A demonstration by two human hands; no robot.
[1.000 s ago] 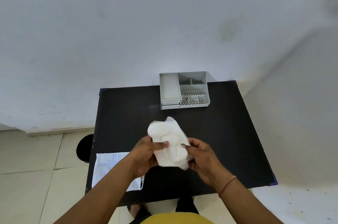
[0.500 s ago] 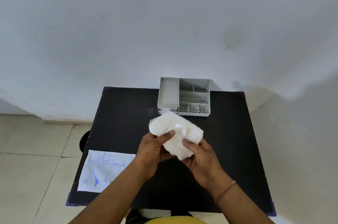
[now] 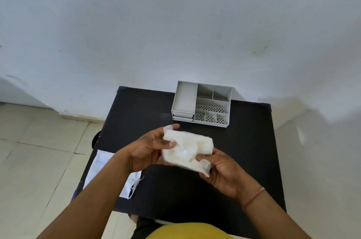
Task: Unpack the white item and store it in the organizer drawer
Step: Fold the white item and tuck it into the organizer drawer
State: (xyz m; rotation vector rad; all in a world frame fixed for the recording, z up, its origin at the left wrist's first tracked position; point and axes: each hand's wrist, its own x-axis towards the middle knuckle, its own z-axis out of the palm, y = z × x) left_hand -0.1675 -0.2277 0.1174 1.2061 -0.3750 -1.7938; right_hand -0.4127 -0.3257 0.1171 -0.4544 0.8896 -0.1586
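A soft white item (image 3: 186, 149) in a thin clear wrapper is held above the middle of the black table (image 3: 252, 141). My left hand (image 3: 149, 149) grips its left end, thumb on top. My right hand (image 3: 220, 170) pinches its lower right corner. The grey organizer (image 3: 184, 98) stands at the table's far edge, with shut small drawers (image 3: 182, 117) at its front left and several open compartments on its right.
A flat white paper packet (image 3: 101, 168) with blue print and loose strings lies at the table's near left corner, partly under my left forearm. A white wall is behind the table. Tiled floor lies to the left.
The white item has been turned from upright to lying flatter and wider between my hands. My right hand has shifted to its lower right corner. The camera view has shifted.
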